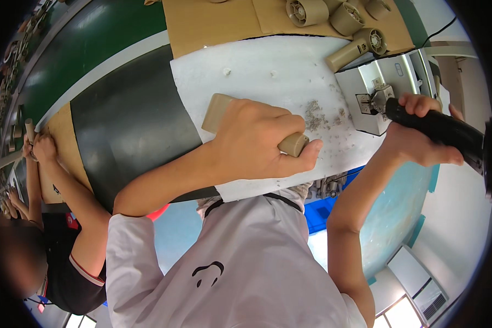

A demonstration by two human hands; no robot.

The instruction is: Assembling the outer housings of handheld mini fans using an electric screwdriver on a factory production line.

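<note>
My left hand (257, 136) is wrapped round a beige plastic housing (215, 113) above the white sheet. The housing's wide end sticks out past my knuckles, and a narrow end shows between thumb and forefinger. At the right, my right hand (415, 139) is closed round a black tubular handle (445, 131). One end of this handle meets a metal clamp-like fitting (381, 99) on a white box-shaped fixture (361, 82). My palm and fingers cover part of the handle; how it joins the fitting cannot be made out.
Several beige round fan-like housings (347, 19) lie on cardboard (213, 27) at the back; one with a handle (349, 54) rests beside the fixture. Small shavings (314, 115) dot the white sheet (246, 60). A black mat (131, 120) lies left. Another person's hand (44, 146) holds a beige part.
</note>
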